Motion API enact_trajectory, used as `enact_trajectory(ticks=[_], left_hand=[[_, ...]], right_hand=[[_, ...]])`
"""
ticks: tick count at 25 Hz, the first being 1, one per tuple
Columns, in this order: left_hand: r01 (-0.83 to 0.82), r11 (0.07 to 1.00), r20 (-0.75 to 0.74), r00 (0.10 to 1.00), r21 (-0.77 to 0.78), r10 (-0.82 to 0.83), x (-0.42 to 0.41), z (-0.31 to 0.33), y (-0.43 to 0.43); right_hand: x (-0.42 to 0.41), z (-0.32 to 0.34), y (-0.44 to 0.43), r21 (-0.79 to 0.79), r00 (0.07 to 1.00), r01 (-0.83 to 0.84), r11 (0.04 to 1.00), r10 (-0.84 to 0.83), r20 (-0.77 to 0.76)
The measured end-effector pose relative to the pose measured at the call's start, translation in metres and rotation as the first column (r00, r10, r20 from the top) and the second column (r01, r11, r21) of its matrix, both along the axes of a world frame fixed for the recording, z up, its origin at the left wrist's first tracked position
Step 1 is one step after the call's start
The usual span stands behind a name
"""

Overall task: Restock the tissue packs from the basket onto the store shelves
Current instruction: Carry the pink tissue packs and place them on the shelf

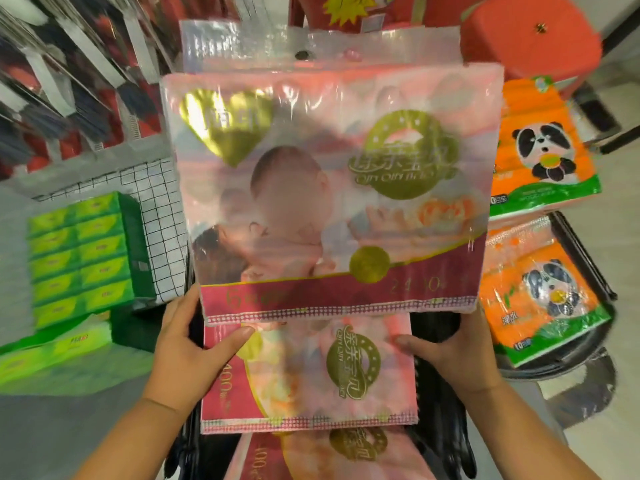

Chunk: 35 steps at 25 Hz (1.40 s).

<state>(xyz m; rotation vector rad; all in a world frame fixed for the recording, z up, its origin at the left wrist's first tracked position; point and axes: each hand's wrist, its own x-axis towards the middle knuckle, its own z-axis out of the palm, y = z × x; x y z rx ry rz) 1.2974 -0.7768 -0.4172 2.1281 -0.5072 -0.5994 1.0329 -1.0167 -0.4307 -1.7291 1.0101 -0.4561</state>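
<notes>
The pink tissue pack [332,188], printed with a gold heart and a gold ring emblem, is held upright in front of the camera and fills the middle of the view, its clear handle flap at the top. The left hand [194,348] grips its lower left corner and the right hand [450,351] its lower right corner, fingers curled out of sight behind the pack and thumbs in front just under its bottom edge.

The thumbs lie against a 2nd pink pack [311,375] directly below; whether that one is lifted too, I cannot tell. A 3rd pink pack [311,455] shows beneath it, inside the black basket [440,427].

To the left stand stacked green tissue packs [79,251] beside a white grid-patterned box [156,202]. To the right lie 2 orange panda tissue packs, one farther [543,150], one nearer [543,292] resting in another black basket [585,261]. A red stool [533,39] stands at the upper right.
</notes>
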Motion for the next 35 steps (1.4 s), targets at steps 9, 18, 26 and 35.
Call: enact_trajectory(ticks=[9,18,26,35], left_hand=[[0.138,0.986,-0.027,0.99,0.09,-0.136,-0.024,0.042,-0.007],[0.315,0.948,-0.098,0.946,0.038,-0.31,-0.095,0.088,-0.014],[0.446,0.893,-0.113,0.892,0.056,-0.438,-0.161,0.122,0.0],[0.683,0.73,-0.116,0.723,-0.031,-0.681,-0.188,0.141,0.015]], right_hand=[[-0.047,0.055,0.031,-0.026,0.989,0.147,0.989,-0.147,-0.003],[-0.158,0.111,0.072,0.016,0.941,0.329,0.944,-0.327,-0.081],[-0.232,0.153,0.139,0.045,0.887,0.462,0.886,-0.46,-0.049],[-0.274,0.18,0.256,0.034,0.703,0.711,0.703,-0.71,-0.03]])
